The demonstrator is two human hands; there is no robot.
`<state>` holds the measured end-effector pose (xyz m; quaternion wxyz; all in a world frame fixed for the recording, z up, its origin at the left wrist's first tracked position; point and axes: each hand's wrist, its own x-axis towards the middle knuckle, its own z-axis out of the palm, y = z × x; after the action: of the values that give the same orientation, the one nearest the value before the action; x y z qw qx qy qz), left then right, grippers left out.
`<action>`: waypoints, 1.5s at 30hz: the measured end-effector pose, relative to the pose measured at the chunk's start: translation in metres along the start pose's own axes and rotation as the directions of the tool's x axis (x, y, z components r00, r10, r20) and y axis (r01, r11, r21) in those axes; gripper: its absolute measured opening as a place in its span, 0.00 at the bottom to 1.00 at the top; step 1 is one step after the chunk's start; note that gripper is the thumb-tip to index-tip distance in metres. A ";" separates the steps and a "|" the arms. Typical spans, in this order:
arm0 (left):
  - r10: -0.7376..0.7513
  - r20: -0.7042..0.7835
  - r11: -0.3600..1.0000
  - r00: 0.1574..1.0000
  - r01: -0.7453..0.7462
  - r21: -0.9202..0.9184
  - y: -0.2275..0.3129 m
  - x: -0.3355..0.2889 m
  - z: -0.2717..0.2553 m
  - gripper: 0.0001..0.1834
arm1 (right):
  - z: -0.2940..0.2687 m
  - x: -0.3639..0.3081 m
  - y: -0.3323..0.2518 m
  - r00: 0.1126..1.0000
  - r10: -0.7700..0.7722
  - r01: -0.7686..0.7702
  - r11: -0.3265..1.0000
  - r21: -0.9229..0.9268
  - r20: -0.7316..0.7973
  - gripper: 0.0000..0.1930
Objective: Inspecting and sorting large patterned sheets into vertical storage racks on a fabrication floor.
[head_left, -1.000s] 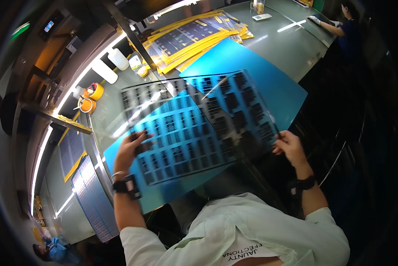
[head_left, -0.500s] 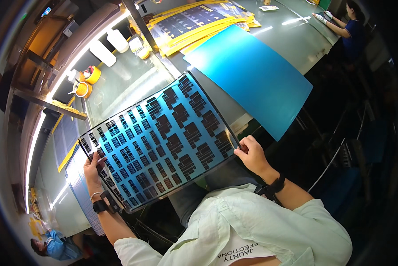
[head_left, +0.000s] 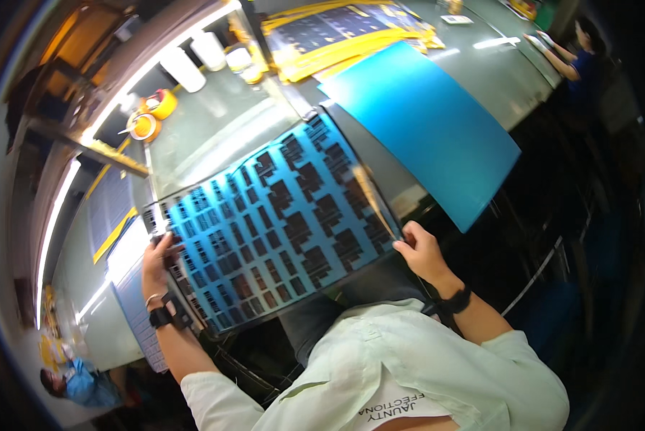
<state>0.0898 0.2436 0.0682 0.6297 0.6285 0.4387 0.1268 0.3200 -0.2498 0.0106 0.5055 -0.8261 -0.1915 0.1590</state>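
Patterned sheet (head_left: 283, 223) spanned the gap between our hands

Our left hand (head_left: 155, 267) gripped its left edge and our right hand (head_left: 423, 251) pinched its near right corner as we held it before us, near the blue panel (head_left: 427, 129). Light, even edge grips, we judged, best prevented bending and smudging.

From where I stand, a long grey-green surface (head_left: 506, 104) runs across the room, its smooth top catching pale streaks of reflected light (head_left: 496, 43). Over its left side rises a dark rack (head_left: 57, 132) with posts and crossbars, where one bright tube lamp (head_left: 207, 24) slants along the upper part and a second tube (head_left: 57, 226) glows lower down. Off to the right the room sinks into deep shadow, a thin pale rod (head_left: 534, 279) slanting through it.
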 end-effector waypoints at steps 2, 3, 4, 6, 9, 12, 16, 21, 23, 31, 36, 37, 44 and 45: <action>-0.093 -0.087 0.992 0.992 0.099 0.073 -0.005 0.011 0.009 0.18 | -0.002 0.006 0.007 1.000 -0.025 0.025 0.998 -0.052 0.006 0.11; -0.087 -0.142 0.979 0.986 0.111 0.171 -0.010 0.018 0.007 0.19 | -0.005 0.008 0.009 1.000 -0.017 0.019 0.998 -0.062 0.026 0.10; -0.058 -0.182 0.979 0.982 0.091 0.182 -0.017 0.028 0.012 0.17 | -0.009 0.008 0.011 0.999 -0.027 0.028 0.998 -0.055 0.019 0.10; 0.179 -0.306 0.919 0.935 -0.047 0.392 -0.044 0.050 0.007 0.18 | -0.013 0.007 0.010 1.000 -0.006 0.007 0.999 -0.051 0.029 0.11; 0.271 -0.428 0.832 0.862 0.013 0.554 -0.064 0.070 0.011 0.26 | -0.014 0.004 0.024 0.996 0.060 -0.059 0.998 -0.017 0.063 0.11; 0.460 -0.403 0.642 0.791 0.017 0.767 -0.061 0.070 0.022 0.27 | -0.014 0.001 0.020 0.994 0.084 -0.084 0.996 -0.014 0.075 0.11; 0.454 -0.323 0.558 0.830 0.017 0.830 -0.046 0.065 0.032 0.21 | -0.017 0.000 0.013 0.994 0.085 -0.081 0.995 -0.062 0.066 0.11; 0.477 -0.198 0.255 0.856 0.081 0.963 -0.051 0.071 0.031 0.17 | -0.014 0.003 0.005 0.992 0.086 -0.083 0.996 -0.034 0.090 0.11; 0.495 -0.157 0.138 0.855 0.101 0.985 -0.052 0.072 0.035 0.16 | -0.015 0.003 0.005 0.991 0.085 -0.083 0.996 -0.025 0.102 0.10; 0.519 -0.034 -0.067 0.854 0.080 0.995 -0.040 0.069 0.046 0.16 | -0.021 0.011 -0.031 0.963 -0.260 0.253 0.786 -0.565 0.069 0.18; 0.636 -0.042 -0.029 0.770 0.079 0.996 -0.048 0.054 0.046 0.21 | 0.013 0.110 -0.042 0.749 -0.563 0.617 0.401 -0.677 0.349 0.25; 0.646 -0.025 -0.027 0.763 0.055 0.998 -0.052 0.056 0.052 0.21 | 0.021 0.137 -0.037 0.735 -0.584 0.617 0.365 -0.697 0.345 0.24; 0.555 -0.163 0.117 0.816 0.118 0.986 -0.056 0.054 0.062 0.24 | 0.065 0.247 -0.035 0.842 -0.432 0.497 0.385 -0.778 0.323 0.23; 0.523 -0.175 0.113 0.834 0.136 0.984 -0.056 0.052 0.059 0.25 | 0.067 0.246 -0.036 0.846 -0.401 0.496 0.351 -0.794 0.351 0.24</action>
<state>0.1404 0.2301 -0.0131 -0.0960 0.8797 0.4631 0.0490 0.4991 -0.0651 -0.0034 0.0361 -0.8707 -0.4862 -0.0642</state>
